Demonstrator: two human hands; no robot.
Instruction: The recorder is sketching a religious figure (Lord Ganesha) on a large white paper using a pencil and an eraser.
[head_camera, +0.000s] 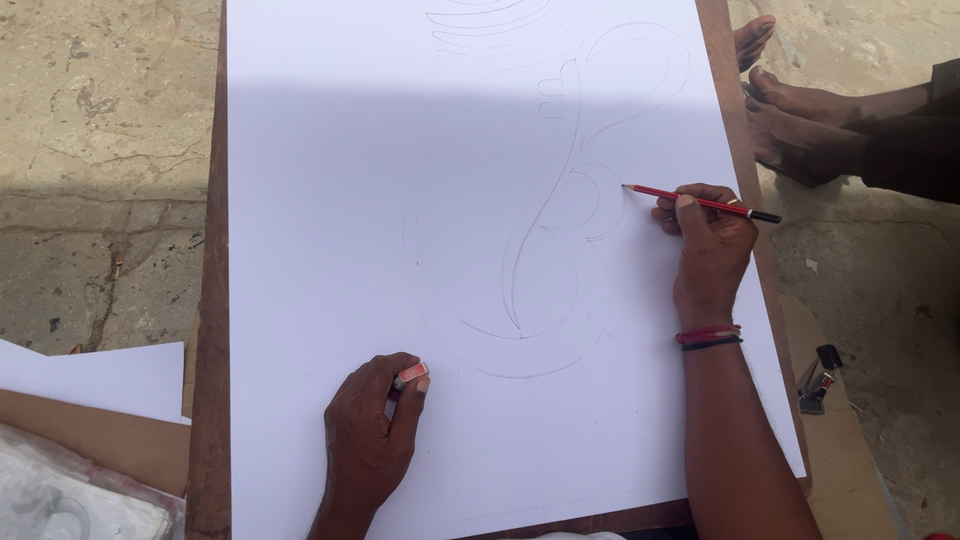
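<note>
Sunlit stone ground surrounds a wooden board (210, 300) carrying a large white sheet (330, 200), thin and easily creased. Right hand (712, 248) pinches a light, stiff red pencil (700, 202) mid-shaft, tip just left of the fingers. Left hand (368, 435) curls around a small eraser (411, 375).

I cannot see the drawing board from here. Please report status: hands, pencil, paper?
Right hand grips pencil, tip on paper. Left hand pins eraser on paper. Nothing obstructs.
</note>
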